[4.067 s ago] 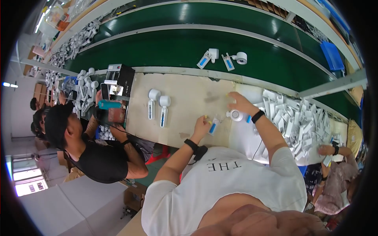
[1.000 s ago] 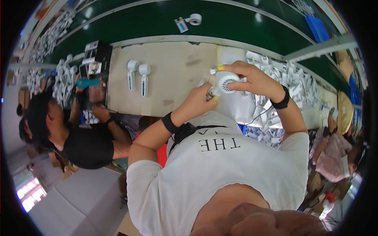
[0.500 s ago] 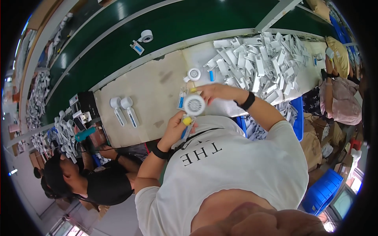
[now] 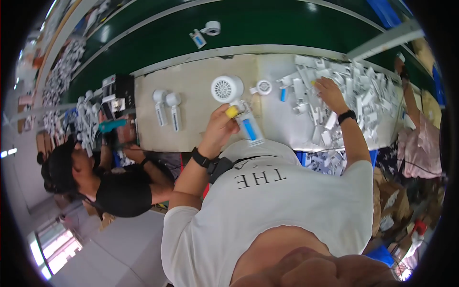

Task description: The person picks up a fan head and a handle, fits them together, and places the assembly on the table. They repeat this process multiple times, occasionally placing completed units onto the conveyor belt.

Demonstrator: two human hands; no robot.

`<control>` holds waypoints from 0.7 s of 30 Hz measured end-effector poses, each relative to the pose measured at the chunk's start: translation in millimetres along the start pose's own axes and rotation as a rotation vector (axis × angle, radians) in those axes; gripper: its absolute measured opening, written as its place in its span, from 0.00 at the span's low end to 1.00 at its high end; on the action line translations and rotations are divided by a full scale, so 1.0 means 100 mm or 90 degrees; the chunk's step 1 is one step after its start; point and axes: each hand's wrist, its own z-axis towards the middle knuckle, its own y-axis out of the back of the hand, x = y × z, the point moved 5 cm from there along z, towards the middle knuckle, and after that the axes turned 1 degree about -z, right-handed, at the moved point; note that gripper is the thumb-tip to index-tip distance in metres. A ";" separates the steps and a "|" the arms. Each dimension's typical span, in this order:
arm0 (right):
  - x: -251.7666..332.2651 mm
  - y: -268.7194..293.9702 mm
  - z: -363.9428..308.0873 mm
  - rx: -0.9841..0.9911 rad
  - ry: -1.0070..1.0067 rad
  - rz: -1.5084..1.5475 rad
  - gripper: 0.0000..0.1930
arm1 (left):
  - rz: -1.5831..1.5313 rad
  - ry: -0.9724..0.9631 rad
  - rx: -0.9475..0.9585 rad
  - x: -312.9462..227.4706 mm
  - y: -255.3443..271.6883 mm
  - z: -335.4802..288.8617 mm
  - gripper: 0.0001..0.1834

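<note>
Head cam, clock centred on the fan in hand, twelve pointing at the green belt (image 4: 272, 28). Out at eight there's a co-worker (image 4: 122, 191) in black. Nine o'clock: two white handheld fans (image 4: 168, 111) side by side on the beige counter (image 4: 198, 71). Around eleven, another fan (image 4: 210, 29) sits on the belt, handle part and all.

Left hand (image 4: 218, 128) has its fingers closed round the neck area of the main white fan (image 4: 227, 89), yellow-covered thumb on top. That fan's up over the counter's near edge, round grille tipped toward eleven, open-looking handle with the blue block (image 4: 248, 129) running down to five. My guess: light, stiff plastic, a bit slick, top-heavy at the head. I'd pinch the neck or the handle's side edges and stay off the grille and whatever's exposed inside.

Between one and two is a smaller loose fan head (image 4: 263, 87), then a blue piece (image 4: 283, 95) at two. At three, the right hand (image 4: 332, 94) is over the heap of white shells (image 4: 366, 103), fingers stretched out; can't tell if they've got one.
</note>
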 end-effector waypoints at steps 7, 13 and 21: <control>0.33 0.15 0.19 -0.251 -0.237 0.488 0.23 | -0.096 -0.123 -0.050 0.01 0.06 0.06 0.12; 1.15 0.34 0.53 -0.109 -0.331 1.075 0.26 | -0.083 -0.169 -0.168 0.05 0.10 0.09 0.12; 2.40 1.37 0.71 -0.114 0.087 0.364 0.30 | -0.121 -0.233 -0.156 0.03 0.14 0.07 0.11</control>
